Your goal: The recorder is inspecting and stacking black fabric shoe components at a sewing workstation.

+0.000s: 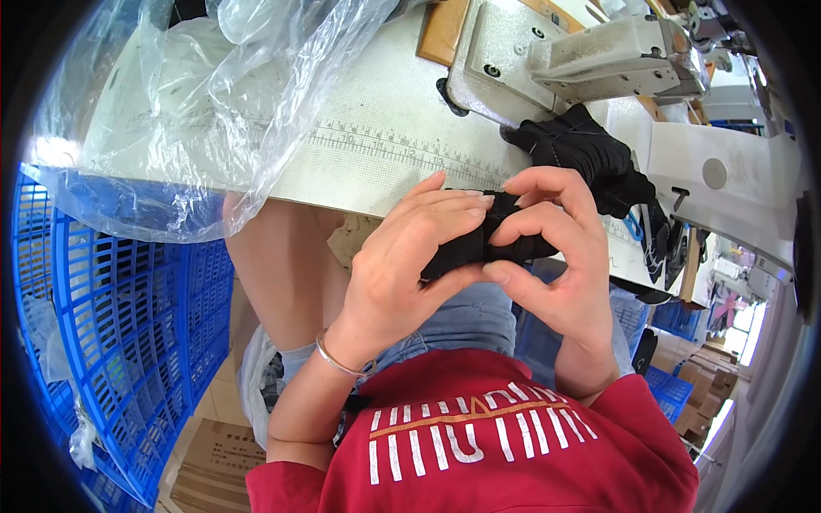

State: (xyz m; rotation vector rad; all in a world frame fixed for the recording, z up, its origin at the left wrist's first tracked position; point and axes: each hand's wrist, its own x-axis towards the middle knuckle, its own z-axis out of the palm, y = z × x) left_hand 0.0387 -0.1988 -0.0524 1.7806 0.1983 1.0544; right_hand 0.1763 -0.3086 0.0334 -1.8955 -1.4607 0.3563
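Between my two hands, just over the front edge of the table, is a bundle of black fabric [462, 254]. My left hand [409, 244] is wrapped round its left part, fingers on top and thumb below. My right hand [556, 248] pinches the right part with curled fingers and thumb. The two thumbs come close together under the bundle. Beyond my right hand, a larger heap of black fabric [590, 154] lies on the table beside the sewing machine [599, 60]. How the held fabric is folded cannot be made out.
A white sewing table [368, 162] with a printed ruler scale spreads ahead. Clear plastic sheeting [231, 94] drapes over its left side. Blue plastic crates [128, 325] stand at the left, near a cardboard box [214, 470] on the floor. Blue-handled scissors [633, 227] lie right of the heap.
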